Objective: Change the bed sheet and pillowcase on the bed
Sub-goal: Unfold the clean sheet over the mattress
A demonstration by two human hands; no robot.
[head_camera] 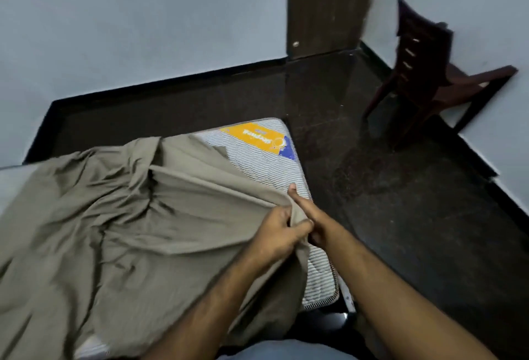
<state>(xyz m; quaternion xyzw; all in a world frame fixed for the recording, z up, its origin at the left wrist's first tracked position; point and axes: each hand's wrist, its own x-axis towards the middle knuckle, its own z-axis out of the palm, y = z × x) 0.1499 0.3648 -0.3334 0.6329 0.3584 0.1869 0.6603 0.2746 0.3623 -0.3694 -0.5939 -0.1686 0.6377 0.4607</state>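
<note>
Both hands meet at frame centre: left hand (279, 229) and right hand (307, 218) pinch the taupe bed sheet (120, 216), bunched over the striped mattress (257, 156) (upper-right corner bare). Risk: uneven pulling drags the sheet off.

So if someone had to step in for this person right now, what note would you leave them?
Left hand: grips a bunched edge of the sheet.
Right hand: beside the left, holds the same edge, thumb pointing forward.
Sheet: grey-brown, crumpled over most of the mattress; the far right corner with the orange label and the right edge strip are bare.
Pillow and pillowcase: not in view.
Done: sheet is on the bed, partly spread.
Left: pull it over the bare corner and edge, smooth and tuck it, then do the pillowcase.
A chair stands by the wall on the right.
</note>
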